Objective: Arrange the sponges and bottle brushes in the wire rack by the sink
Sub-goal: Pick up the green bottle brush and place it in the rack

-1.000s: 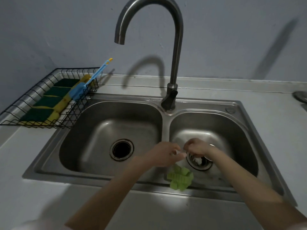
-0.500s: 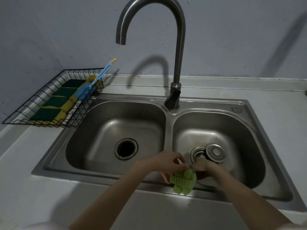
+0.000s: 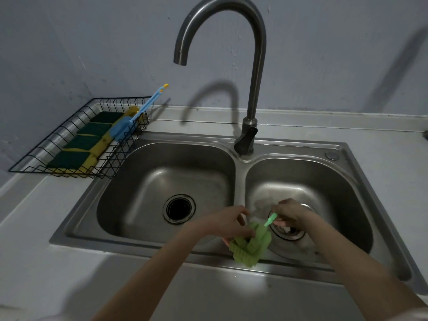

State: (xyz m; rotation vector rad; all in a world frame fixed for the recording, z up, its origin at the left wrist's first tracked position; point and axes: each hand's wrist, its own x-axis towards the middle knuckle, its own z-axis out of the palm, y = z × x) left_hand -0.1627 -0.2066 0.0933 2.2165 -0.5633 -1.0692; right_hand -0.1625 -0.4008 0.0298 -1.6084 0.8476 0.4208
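wire rack (image 3: 34,158) at ten o'clock holds four sponges (image 3: 69,158) and a blue bottle brush (image 3: 122,129), handle toward one o'clock. left hand (image 3: 228,222) grips the green bottle brush (image 3: 251,243)'s head, right hand (image 3: 289,213) pinches its handle, axis toward one o'clock.

Both your forearms reach forward and in from the bottom corners, bare to the elbows, wrists converging low in the middle. Your left hand (image 3: 231,224) is palm down, fingers curled inward with the thumb tucked toward the fingertips, pinching at something beneath it. Your right hand (image 3: 290,212) sits just beside it, knuckles up, fingers bent and closed round what it holds. The two hands look close but apart, though blur makes that hard to confirm.
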